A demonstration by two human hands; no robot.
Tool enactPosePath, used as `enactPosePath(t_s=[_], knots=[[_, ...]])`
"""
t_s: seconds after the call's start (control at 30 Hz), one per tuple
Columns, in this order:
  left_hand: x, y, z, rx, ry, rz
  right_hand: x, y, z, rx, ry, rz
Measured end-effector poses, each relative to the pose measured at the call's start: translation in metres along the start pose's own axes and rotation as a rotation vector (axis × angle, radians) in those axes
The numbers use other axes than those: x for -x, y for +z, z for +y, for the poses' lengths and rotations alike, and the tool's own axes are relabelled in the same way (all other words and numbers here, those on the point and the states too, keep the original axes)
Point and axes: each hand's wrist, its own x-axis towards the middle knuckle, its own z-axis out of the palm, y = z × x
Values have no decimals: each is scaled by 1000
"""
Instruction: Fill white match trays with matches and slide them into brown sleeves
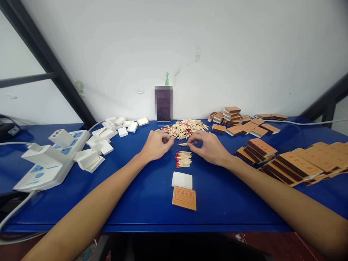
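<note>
Orange card is nearest you: a matchbox sleeve [184, 198] lying flat on the blue bench [141, 208], on the near side of the sorted matches [183, 159]. Its far edge meets a white tray [182, 180], which lies between it and those matches. Well to the left of the sorted matches sits a white power strip [56, 177] with adapters [45, 156] plugged in; well to their right, a row of sleeves [301, 163] overlaps. The sorted matches lie in a small bundle, red heads toward your left. Just beyond them are a few loose matches [182, 144]. Your right hand [209, 148], beyond and right of the bundle, curls thumb and forefinger narrowly at the plain ends of these; whether it grips them cannot be told. Your left hand [157, 145], beyond and left of the bundle, has its fingers curled in too; you cannot tell whether it holds anything. Farther left of the bundle are white trays [102, 136]. Beyond it spreads a match heap [187, 127], with matchboxes [233, 129] farther right. Past the heap, a dark-screened device [164, 103] leans on the white wall [122, 43].
</note>
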Motion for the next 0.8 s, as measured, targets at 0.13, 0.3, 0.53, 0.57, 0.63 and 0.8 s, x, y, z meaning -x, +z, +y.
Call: enactPosePath(t_s=[0.13, 0.3, 0.53, 0.57, 0.63, 0.8], knots=[[3, -10, -15, -59, -56, -116, 1, 1, 8, 93, -2, -61], [5, -12, -17, -150, -51, -125, 2, 4, 10, 145, -16, -87], [5, -7, -26, -265, 28, -149, -2, 6, 8, 115, -42, -93], [6, -7, -27, -271, 35, -158, -2, 6, 6, 97, -46, -95], [6, -5, -28, -279, 57, -180, -1, 6, 2, 47, -56, -115], [7, -5, -29, -281, 97, -223, 1, 0, -3, 9, -49, -85]])
